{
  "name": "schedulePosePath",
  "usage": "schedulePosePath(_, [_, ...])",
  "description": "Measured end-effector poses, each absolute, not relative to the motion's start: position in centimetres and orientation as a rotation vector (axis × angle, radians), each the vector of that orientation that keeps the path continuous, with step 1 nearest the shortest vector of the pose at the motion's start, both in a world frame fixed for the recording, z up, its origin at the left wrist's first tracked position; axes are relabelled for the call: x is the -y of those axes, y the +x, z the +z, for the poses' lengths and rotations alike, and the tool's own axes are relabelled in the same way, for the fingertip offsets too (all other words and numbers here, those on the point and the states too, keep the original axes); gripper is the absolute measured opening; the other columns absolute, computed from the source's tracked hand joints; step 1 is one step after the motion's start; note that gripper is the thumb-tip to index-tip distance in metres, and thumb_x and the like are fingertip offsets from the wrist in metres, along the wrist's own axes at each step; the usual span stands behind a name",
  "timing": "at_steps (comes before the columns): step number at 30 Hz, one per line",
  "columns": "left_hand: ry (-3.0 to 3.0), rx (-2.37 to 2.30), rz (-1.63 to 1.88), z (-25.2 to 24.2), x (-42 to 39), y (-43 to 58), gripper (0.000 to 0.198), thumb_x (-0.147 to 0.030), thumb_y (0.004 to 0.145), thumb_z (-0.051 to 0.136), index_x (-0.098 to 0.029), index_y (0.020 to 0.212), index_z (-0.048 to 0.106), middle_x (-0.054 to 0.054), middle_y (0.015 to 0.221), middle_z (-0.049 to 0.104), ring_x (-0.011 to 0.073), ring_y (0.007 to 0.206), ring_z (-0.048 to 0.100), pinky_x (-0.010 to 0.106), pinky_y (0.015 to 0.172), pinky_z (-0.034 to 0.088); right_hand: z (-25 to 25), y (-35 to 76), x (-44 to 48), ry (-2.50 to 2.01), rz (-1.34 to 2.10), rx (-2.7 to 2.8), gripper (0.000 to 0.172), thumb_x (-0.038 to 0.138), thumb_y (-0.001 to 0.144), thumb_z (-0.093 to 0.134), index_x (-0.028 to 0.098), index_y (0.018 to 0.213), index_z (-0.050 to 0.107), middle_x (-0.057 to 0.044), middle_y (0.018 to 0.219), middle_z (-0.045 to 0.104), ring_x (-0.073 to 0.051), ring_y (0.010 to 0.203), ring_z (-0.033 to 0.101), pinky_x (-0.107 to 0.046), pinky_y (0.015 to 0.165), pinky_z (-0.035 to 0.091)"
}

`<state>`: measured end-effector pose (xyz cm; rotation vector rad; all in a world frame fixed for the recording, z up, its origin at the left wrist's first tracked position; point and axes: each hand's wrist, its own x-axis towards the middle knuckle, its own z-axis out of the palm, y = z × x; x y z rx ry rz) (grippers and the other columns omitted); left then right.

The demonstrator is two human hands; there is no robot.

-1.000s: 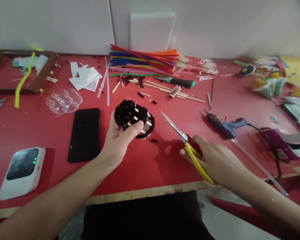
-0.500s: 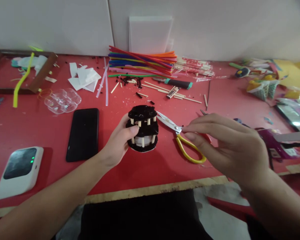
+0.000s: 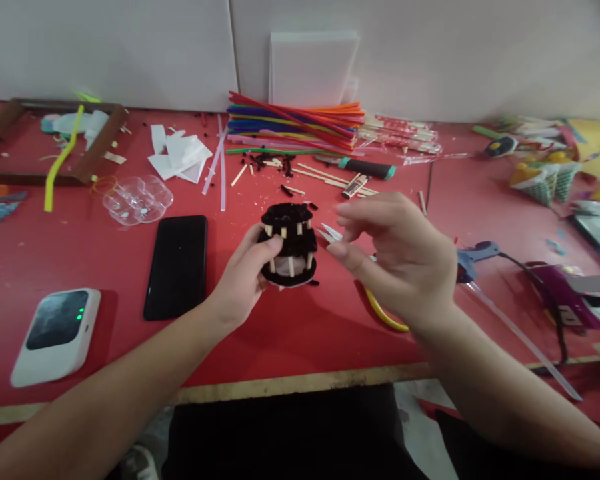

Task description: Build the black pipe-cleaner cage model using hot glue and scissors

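My left hand (image 3: 240,277) is wrapped round a small tiered black model (image 3: 289,245) and holds it upright, thumb on the front. Short pale wooden posts separate its black fuzzy layers, and a whitish part shows inside the lower tier. To its right, my right hand (image 3: 400,257) hovers above the scissors, thumb and forefinger apart, with nothing visible between them. Of the scissors (image 3: 387,317), the yellow handle and blade tips show; my right hand covers the rest. A small dark piece (image 3: 314,283) lies by the model's lower right edge.
Phone (image 3: 176,267) and white device with a screen (image 3: 57,337) lie left. Behind are coloured pipe cleaners (image 3: 295,127), a dark-handled cutting tool (image 3: 365,167), thin sticks and a clear plastic tray (image 3: 137,200). A glue gun (image 3: 475,260) with its cord lies right, beside a purple object (image 3: 555,293).
My right hand has moved left and up toward the model, and its thumb and forefinger have spread. The model is slightly higher. The view has shifted left, and the glue gun now shows.
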<state>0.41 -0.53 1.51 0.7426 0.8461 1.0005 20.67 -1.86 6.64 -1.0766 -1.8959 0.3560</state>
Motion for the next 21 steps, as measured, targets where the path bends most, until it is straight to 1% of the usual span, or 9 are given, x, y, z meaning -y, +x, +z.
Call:
schedulePosePath(3, [0.645, -0.868, 1.039, 1.8, 0.0, 0.1, 0.042, -0.056, 0.079, 0.076, -0.023, 0.102, 0.064, 0.004, 0.085, 0.074, 0.0204, 0.072, 0.072, 0.027, 0.051, 0.054, 6.2, 22.4, 0.4, -1.138, 0.499, 2.115, 0.009, 0.029, 0.098, 0.072, 0.024, 0.104, 0.076, -0.004, 0.093, 0.076, -0.018, 0.084, 0.070, -0.035, 0.082, 0.059])
schedulePosePath(4, [0.622, -0.874, 1.054, 1.9, -0.2, -0.1, 0.040, -0.055, 0.081, 0.073, -0.022, 0.101, 0.065, 0.004, 0.085, 0.074, 0.0212, 0.072, 0.072, 0.029, 0.052, 0.055, 5.9, 23.0, 0.0, -1.136, 0.544, 2.256, 0.010, 0.030, 0.098, 0.072, 0.022, 0.102, 0.077, -0.005, 0.094, 0.077, -0.019, 0.087, 0.071, -0.036, 0.083, 0.058])
schedulePosePath(5, [0.606, -0.879, 1.062, 1.9, -0.3, -0.3, 0.038, -0.055, 0.083, 0.069, -0.022, 0.101, 0.066, 0.005, 0.084, 0.074, 0.0220, 0.072, 0.072, 0.030, 0.052, 0.056, 5.5, 23.4, -0.3, -1.114, 0.584, 2.396, 0.013, 0.030, 0.098, 0.071, 0.021, 0.104, 0.078, -0.006, 0.097, 0.078, -0.021, 0.092, 0.071, -0.037, 0.087, 0.058])
schedulePosePath(7, [0.600, -0.877, 1.067, 2.1, -0.4, -0.5, 0.039, -0.056, 0.084, 0.064, -0.021, 0.102, 0.067, 0.006, 0.084, 0.075, 0.0232, 0.071, 0.072, 0.031, 0.049, 0.054, 4.5, 24.0, -0.5, -1.044, 0.618, 2.609, 0.020, 0.027, 0.100, 0.068, 0.021, 0.116, 0.078, -0.009, 0.107, 0.078, -0.025, 0.107, 0.071, -0.044, 0.098, 0.058])
schedulePosePath(10, [0.642, -0.850, 1.059, 2.3, -0.3, -0.5, 0.042, -0.058, 0.086, 0.062, -0.021, 0.104, 0.068, 0.008, 0.085, 0.076, 0.0245, 0.071, 0.072, 0.028, 0.044, 0.047, 3.1, 24.0, -0.4, -1.022, 0.591, 2.743, 0.031, 0.022, 0.102, 0.064, 0.025, 0.130, 0.076, -0.010, 0.121, 0.076, -0.029, 0.123, 0.067, -0.058, 0.116, 0.048])
schedulePosePath(13, [0.717, -0.824, 1.046, 2.3, -0.1, -0.2, 0.048, -0.066, 0.086, 0.068, -0.022, 0.107, 0.067, 0.007, 0.086, 0.076, 0.0206, 0.067, 0.070, 0.023, 0.042, 0.041, 2.5, 23.5, -0.3, -1.031, 0.607, 2.747, 0.035, 0.015, 0.100, 0.062, 0.028, 0.129, 0.077, -0.007, 0.123, 0.077, -0.027, 0.122, 0.068, -0.062, 0.125, 0.038])
schedulePosePath(16, [0.808, -0.771, 1.005, 2.2, 0.1, 0.0, 0.063, -0.071, 0.071, 0.085, -0.022, 0.106, 0.065, 0.005, 0.088, 0.073, 0.0129, 0.061, 0.061, 0.019, 0.042, 0.036, 2.6, 23.1, -0.3, -1.027, 0.677, 2.714, 0.035, 0.009, 0.098, 0.062, 0.030, 0.119, 0.080, -0.004, 0.118, 0.078, -0.023, 0.115, 0.070, -0.061, 0.128, 0.034])
schedulePosePath(18, [0.860, -0.704, 0.947, 2.1, 0.2, 0.0, 0.068, -0.067, 0.063, 0.094, -0.023, 0.105, 0.064, 0.003, 0.088, 0.071, 0.0100, 0.060, 0.057, 0.019, 0.043, 0.035, 2.7, 23.1, -0.3, -1.010, 0.700, 2.687, 0.032, 0.010, 0.099, 0.061, 0.029, 0.114, 0.081, -0.004, 0.115, 0.078, -0.022, 0.111, 0.071, -0.060, 0.127, 0.037])
schedulePosePath(21, [0.874, -0.654, 0.903, 1.8, 0.4, -0.1, 0.066, -0.056, 0.063, 0.099, -0.024, 0.108, 0.062, 0.002, 0.090, 0.070, 0.0100, 0.061, 0.056, 0.021, 0.045, 0.038, 2.4, 23.2, -0.5, -0.969, 0.694, 2.669, 0.024, 0.016, 0.102, 0.060, 0.025, 0.112, 0.081, -0.007, 0.110, 0.078, -0.022, 0.106, 0.070, -0.055, 0.117, 0.047])
